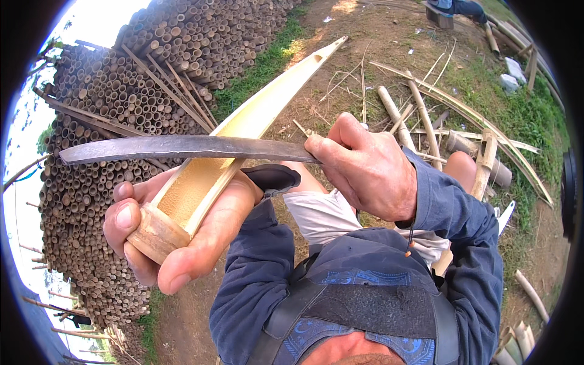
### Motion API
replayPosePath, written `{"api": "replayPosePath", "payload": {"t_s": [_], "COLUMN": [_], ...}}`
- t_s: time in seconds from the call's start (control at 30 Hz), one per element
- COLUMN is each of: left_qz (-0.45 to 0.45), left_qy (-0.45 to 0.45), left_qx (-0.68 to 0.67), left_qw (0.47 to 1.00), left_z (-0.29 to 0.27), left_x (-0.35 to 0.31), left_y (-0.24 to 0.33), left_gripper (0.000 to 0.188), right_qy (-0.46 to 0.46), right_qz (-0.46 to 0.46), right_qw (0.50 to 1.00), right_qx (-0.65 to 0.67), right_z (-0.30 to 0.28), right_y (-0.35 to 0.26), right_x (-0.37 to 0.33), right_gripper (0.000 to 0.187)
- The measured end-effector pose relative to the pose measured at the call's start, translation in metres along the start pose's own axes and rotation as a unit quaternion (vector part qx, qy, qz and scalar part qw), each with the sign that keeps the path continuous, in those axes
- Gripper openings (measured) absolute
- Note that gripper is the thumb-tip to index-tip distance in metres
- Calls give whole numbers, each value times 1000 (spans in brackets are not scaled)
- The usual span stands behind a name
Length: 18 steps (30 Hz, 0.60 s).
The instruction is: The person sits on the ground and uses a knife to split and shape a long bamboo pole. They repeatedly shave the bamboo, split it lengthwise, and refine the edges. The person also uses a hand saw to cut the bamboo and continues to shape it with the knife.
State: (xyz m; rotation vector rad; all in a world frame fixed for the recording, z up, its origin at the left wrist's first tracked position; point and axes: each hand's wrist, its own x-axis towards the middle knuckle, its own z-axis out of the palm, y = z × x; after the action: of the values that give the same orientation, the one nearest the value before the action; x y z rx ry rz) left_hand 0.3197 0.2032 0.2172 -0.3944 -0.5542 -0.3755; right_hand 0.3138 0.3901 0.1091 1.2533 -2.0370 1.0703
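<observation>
My left hand (182,234) is wrapped round the lower end of a split length of bamboo (252,112), near its closed node. The bamboo's pale hollow faces up, and its far end narrows to a point that leans away to the upper right. Lying across the hollow, just above my left fingers, is the long dark blade of a machete (182,147). My right hand (365,167) is closed on the machete's right end; its handle is hidden in the fist. A black oval pad (271,177) shows beside my left wrist.
A tall stack of bamboo poles (128,91) fills the left side. Cut bamboo pieces (426,115) and long split strips (480,118) lie on dirt and grass at the right. At the top right, a person (465,7) sits near pale blocks (514,70).
</observation>
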Motion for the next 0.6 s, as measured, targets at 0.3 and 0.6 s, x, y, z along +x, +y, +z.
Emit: {"api": "replayPosePath", "payload": {"t_s": [0.3,0.6], "left_qz": [-113,-175], "left_qy": [-67,-80], "left_qx": [-84,-24], "left_qw": [988,981], "left_z": [-8,-9], "left_x": [-6,-6], "left_y": [3,-8], "left_gripper": [57,49], "right_qy": [12,0], "right_qz": [61,163], "right_qw": [996,976], "right_qx": [-63,-145], "right_z": [27,49], "right_y": [53,114], "right_x": [-3,3], "right_gripper": [24,18]}}
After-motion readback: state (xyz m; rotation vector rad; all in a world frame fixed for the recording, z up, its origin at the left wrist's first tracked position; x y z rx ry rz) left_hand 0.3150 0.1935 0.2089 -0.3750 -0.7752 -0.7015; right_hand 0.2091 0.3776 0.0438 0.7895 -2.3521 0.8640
